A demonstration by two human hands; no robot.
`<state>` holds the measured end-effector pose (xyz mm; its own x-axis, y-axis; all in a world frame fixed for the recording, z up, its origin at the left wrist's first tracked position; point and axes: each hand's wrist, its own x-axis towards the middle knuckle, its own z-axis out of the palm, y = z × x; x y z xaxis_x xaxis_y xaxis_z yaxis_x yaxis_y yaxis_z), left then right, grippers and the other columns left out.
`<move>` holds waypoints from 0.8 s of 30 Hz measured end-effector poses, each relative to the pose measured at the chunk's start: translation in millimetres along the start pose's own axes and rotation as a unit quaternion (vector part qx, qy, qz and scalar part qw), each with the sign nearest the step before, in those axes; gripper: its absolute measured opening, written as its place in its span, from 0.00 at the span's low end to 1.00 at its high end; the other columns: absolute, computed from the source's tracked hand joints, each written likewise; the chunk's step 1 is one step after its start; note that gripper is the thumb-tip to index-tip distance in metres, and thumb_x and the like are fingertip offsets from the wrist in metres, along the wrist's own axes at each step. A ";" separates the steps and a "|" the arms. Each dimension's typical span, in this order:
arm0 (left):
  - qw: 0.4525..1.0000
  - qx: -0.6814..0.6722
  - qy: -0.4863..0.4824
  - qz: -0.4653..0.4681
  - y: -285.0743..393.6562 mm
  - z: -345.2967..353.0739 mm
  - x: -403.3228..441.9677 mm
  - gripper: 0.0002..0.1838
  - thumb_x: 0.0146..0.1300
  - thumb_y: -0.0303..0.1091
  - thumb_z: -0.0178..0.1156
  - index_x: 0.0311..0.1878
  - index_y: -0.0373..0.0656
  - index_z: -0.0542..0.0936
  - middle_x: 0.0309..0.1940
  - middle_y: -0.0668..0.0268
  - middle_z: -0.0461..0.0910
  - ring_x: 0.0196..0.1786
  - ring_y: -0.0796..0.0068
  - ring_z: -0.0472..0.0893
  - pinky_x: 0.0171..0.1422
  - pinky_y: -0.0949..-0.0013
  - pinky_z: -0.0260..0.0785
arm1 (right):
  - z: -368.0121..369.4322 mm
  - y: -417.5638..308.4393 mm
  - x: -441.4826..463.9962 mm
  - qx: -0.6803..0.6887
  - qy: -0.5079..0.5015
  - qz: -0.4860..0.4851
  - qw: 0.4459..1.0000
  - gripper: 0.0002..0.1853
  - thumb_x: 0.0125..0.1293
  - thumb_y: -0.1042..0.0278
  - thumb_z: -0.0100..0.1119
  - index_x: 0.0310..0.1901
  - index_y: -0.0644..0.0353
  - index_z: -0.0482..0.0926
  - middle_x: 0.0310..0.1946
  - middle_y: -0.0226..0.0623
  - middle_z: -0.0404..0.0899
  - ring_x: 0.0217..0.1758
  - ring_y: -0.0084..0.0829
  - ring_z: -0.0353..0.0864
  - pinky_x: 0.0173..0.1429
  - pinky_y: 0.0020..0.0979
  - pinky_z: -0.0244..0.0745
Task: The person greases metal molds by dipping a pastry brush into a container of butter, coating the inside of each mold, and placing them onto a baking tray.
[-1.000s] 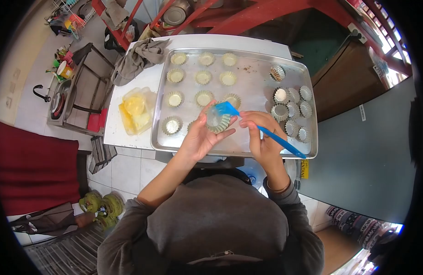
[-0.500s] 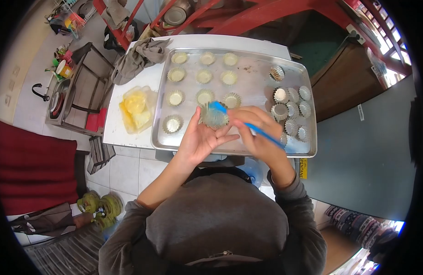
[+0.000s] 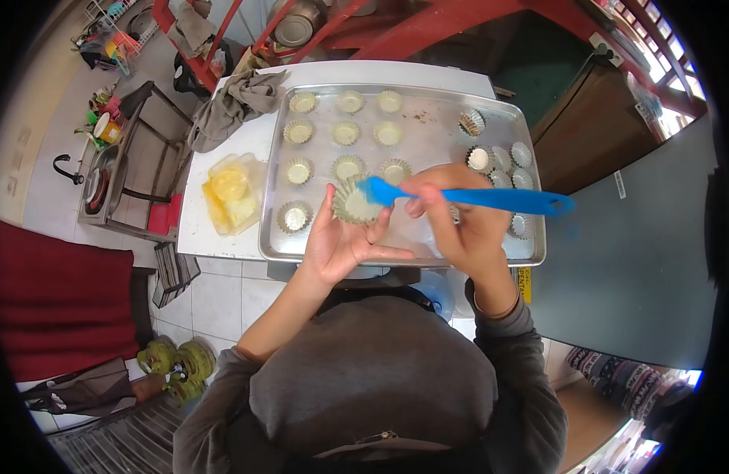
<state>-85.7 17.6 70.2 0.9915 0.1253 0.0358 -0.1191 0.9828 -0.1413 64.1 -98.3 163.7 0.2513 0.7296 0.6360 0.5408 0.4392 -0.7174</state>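
A fluted metal tart mould rests in the fingers of my left hand, held over the tray with its hollow side up. My right hand grips a blue pastry brush by its handle, and the brush head touches the inside of the mould. Beneath both hands lies a large metal baking tray. Rows of similar moulds stand on its left half. On the right side several more moulds are grouped, partly hidden by my right hand.
Left of the tray, a plastic tub holds something yellow on the white table. A crumpled grey cloth lies at the table's back left corner. A grey panel stands close on the right. Red railings rise behind.
The brush has swung from slanting down to nearly level as my right hand turned. My left hand and the mould have shifted slightly left, and the mould tilts differently.
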 end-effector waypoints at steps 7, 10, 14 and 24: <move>0.999 -0.006 -0.032 -0.026 1.6 -3.1 0.8 0.36 0.67 0.62 0.46 0.70 0.50 0.56 0.63 0.59 0.67 0.57 0.62 0.77 0.61 0.14 0.37 | 10.1 3.9 3.0 0.002 0.040 -0.052 0.998 0.05 0.60 0.80 0.60 0.38 0.69 0.79 0.36 0.42 0.82 0.35 0.36 0.82 0.40 0.31 0.78; 0.999 0.006 -0.024 -0.023 -2.2 -8.0 -0.9 0.36 0.67 0.63 0.45 0.70 0.49 0.56 0.64 0.60 0.66 0.57 0.62 0.77 0.61 0.14 0.39 | 13.3 1.3 3.3 -0.055 -0.023 -0.073 0.996 0.05 0.60 0.80 0.59 0.38 0.68 0.79 0.35 0.43 0.82 0.36 0.37 0.82 0.41 0.31 0.78; 0.999 0.025 -0.034 -0.021 -3.6 -3.9 -0.3 0.37 0.67 0.64 0.43 0.70 0.49 0.56 0.63 0.61 0.68 0.57 0.62 0.77 0.60 0.14 0.42 | 16.9 6.3 5.8 -0.050 0.021 -0.090 0.995 0.07 0.58 0.82 0.59 0.39 0.68 0.79 0.36 0.43 0.82 0.36 0.36 0.83 0.40 0.29 0.78; 0.997 0.025 -0.076 -0.020 0.8 -7.7 -9.8 0.38 0.66 0.66 0.42 0.70 0.51 0.56 0.62 0.61 0.68 0.55 0.61 0.78 0.61 0.14 0.39 | 17.2 -6.8 0.7 0.031 0.018 -0.023 0.999 0.07 0.58 0.82 0.59 0.40 0.68 0.79 0.37 0.42 0.82 0.36 0.34 0.83 0.40 0.29 0.78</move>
<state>-95.0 16.1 62.1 0.9762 0.1023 0.1910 -0.0869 0.9924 -0.0872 46.8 -91.7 164.1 0.2562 0.6895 0.6775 0.5022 0.5040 -0.7028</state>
